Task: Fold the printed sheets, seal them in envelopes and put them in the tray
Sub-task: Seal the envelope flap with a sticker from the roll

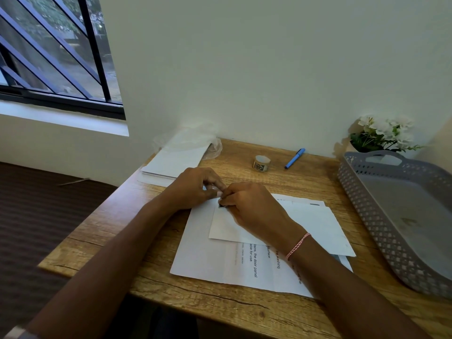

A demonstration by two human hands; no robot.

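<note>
Worktop (pixel 220 307): wood-grain; its near edge runs under both forearms.
Printed sheets (pixel 208 260): flat at the middle of the near edge, with lines of text showing.
Envelope (pixel 318 228): white, lying on top of the printed sheets. Its long axis runs from the hands out toward the right edge.
Right hand (pixel 252 209): fingers curled down onto the envelope's far-left corner, pinching there.
Left hand (pixel 195 187): fingers curled, with thumb and forefinger closed at the same corner, tip to tip with the right. Something small and dark sits between them; I cannot tell what.
Key relation: the tray lies right of the envelope, in line with its long axis, so the right hand is the nearer one.
Tray (pixel 352 192): grey and perforated, along the right edge; nothing visible inside.
Tape roll (pixel 261 163): near the far edge, just beside the blue pen (pixel 294 158).
Envelope stack (pixel 178 157): far-left corner, in clear wrap.
</note>
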